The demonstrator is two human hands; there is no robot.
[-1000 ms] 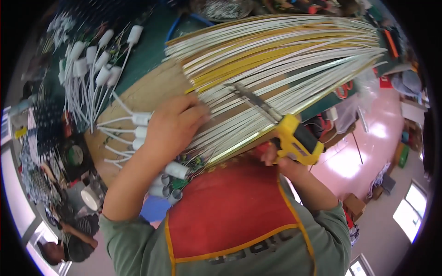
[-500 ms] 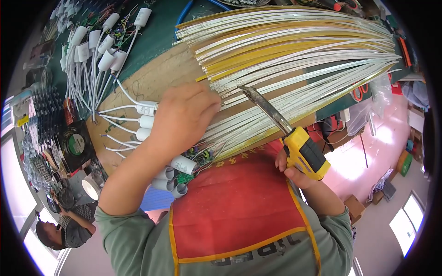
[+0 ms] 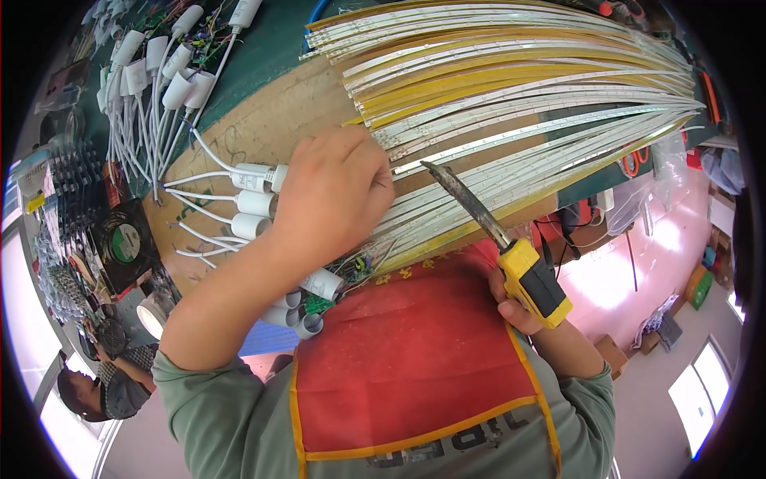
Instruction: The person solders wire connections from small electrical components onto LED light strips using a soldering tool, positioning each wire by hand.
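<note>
My left hand [image 3: 339,188] is closed over the near ends of the strips, fingertips pinched together. What they hold is hidden behind the knuckles. My right hand [image 3: 517,310] grips a yellow and black soldering gun [image 3: 533,279], whose dark, slanted tip points up and left, a short way right of my left fingers. Long, thin white and yellow LED strips [image 3: 511,100] fan across the board [image 3: 271,112] and gather at the right. Beside my left wrist lie white cylindrical caps [image 3: 254,203] with white cables, partly covered by my arm.
More white caps with cables [image 3: 177,89] and green circuit boards are heaped at the far left. Grey-white tubes [image 3: 309,326] lie below my left forearm. A black spool [image 3: 125,243] stands left. Orange-handled tools [image 3: 634,162] sit right. Another person [image 3: 104,387] is at lower left.
The soldering gun's tip has drawn back slightly toward me and to the right. My left hand stays closed at the strip ends. The whole view has shifted a little.
</note>
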